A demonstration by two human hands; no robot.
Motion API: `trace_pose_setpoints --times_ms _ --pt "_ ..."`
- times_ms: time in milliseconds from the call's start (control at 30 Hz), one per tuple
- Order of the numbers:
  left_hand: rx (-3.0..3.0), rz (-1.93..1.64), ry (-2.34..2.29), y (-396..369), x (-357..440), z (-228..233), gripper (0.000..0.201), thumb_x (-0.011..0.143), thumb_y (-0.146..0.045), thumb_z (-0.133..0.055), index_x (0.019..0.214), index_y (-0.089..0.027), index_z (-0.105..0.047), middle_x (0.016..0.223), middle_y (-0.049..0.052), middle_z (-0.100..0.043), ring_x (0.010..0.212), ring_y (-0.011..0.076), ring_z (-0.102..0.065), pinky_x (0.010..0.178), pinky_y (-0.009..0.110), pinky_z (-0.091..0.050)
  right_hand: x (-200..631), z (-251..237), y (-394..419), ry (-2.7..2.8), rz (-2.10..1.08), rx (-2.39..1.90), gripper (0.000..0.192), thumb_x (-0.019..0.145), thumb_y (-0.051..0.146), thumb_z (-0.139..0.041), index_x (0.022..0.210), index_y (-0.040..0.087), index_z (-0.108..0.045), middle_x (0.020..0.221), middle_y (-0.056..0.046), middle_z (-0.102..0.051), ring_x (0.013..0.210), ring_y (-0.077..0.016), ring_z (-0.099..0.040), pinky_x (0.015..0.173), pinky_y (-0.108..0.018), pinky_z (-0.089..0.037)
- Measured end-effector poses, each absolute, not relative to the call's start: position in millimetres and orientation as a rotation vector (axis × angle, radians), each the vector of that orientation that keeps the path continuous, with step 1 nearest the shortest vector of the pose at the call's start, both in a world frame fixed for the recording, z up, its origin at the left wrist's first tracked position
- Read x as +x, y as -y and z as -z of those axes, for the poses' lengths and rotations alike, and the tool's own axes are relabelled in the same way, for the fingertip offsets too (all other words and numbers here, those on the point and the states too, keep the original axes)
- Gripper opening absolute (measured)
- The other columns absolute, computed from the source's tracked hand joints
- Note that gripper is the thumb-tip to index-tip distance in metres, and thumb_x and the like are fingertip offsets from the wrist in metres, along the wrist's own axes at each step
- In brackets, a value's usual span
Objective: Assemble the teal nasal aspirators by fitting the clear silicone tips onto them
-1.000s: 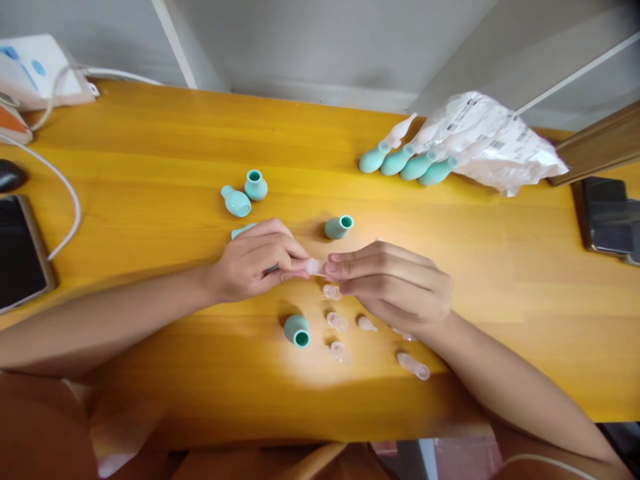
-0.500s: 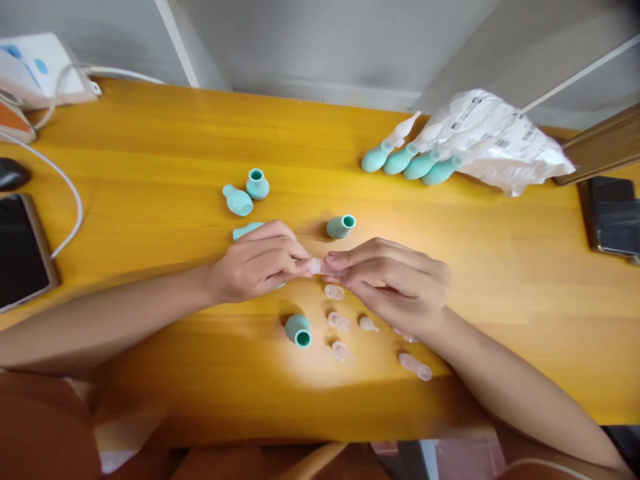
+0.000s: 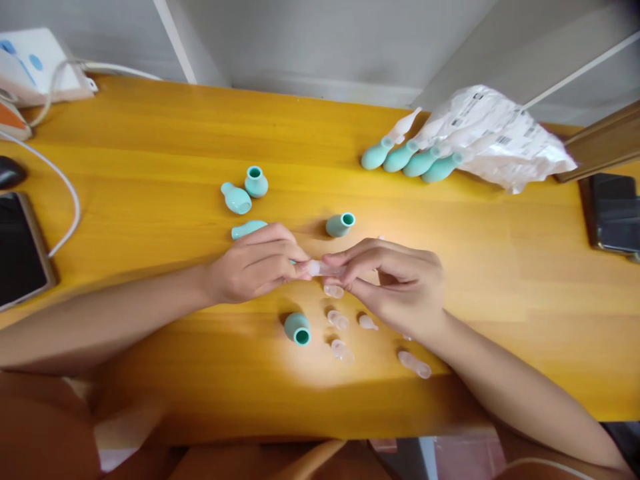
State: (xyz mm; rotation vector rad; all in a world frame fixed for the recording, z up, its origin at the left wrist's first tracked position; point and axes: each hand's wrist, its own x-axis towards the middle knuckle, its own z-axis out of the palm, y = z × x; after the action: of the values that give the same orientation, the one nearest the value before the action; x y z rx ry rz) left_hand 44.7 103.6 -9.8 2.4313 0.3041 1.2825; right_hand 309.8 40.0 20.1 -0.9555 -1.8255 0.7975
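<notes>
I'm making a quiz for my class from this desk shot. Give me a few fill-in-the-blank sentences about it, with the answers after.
1. The left hand and right hand together pinch a small ____ tip.
2. Four assembled teal bulbs lie in a row beside the crumpled white ____.
3. The loose clear tips lie on a ____ wooden table.
4. The open-mouthed teal bulb nearest the camera lies ____ the hands.

Answers: clear; bag; yellow; below

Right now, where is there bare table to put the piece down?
Bare wood lies between the right hand and the dark device, and between the phone and the teal bulbs. It is crowded under the hands, among the clear tips.
</notes>
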Motion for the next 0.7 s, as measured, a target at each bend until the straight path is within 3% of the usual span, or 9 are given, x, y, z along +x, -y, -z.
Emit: trace_pose_setpoints --times_ms 533,700 --pt "2.473 -1.244 -0.265 -104.2 40.7 10.8 0.018 0.117 -0.021 -0.067 0.1 -0.024 -0.068 0.107 0.005 -0.089 0.092 0.0182 -0.079 0.086 0.033 -0.066 305.0 -29.0 -35.7 1.722 -0.932 -1.075 0.022 0.094 0.015 -0.096 0.089 0.03 -0.081 0.105 0.0 -0.092 0.1 -0.0247 -0.091 0.088 -0.038 -0.077" --pt "2.469 -1.273 -0.268 -103.5 40.3 11.1 0.003 0.114 -0.02 -0.074 0.113 -0.021 -0.072 0.107 0.007 -0.09 0.095 0.0186 -0.079 0.088 0.031 -0.067 303.1 -31.7 -36.0 1.671 -0.986 -1.075 0.02 0.094 0.021 -0.098 0.087 0.029 -0.081 0.102 -0.003 -0.091 0.099 -0.026 -0.091 0.087 -0.039 -0.078"
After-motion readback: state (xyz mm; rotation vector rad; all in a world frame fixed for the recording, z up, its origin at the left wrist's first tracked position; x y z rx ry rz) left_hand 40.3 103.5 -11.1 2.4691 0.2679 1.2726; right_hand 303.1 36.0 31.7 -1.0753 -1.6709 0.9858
